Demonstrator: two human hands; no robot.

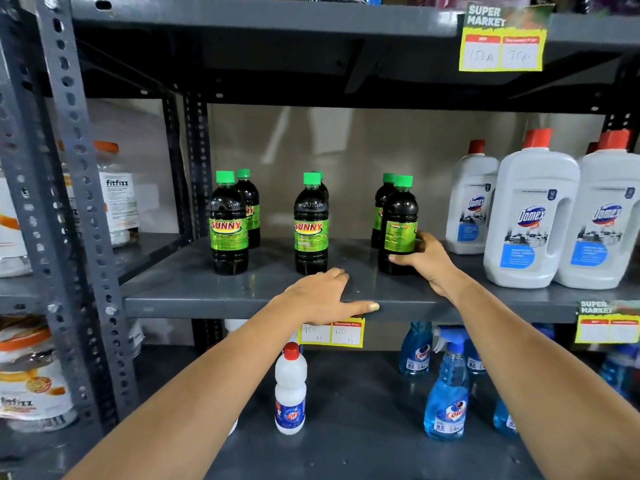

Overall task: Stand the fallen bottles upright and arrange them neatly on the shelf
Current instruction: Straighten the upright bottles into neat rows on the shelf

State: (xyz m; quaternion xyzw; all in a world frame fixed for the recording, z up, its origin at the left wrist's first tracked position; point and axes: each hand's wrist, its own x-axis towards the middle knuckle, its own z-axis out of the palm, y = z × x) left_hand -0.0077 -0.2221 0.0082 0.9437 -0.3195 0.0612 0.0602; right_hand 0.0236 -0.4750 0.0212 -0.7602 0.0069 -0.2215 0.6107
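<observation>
Six dark bottles with green caps stand upright on the grey shelf in three front-and-back pairs: left pair, middle pair, right pair. The right hand has its fingers closed around the lower body of the front right bottle, which stands on the shelf. The left hand rests flat on the shelf edge, fingers open, just in front of the middle pair, gripping nothing.

Six dark bottles stand upright on the shelf; the right hand grips the front-right bottle, and the left hand rests flat on the front edge.
</observation>
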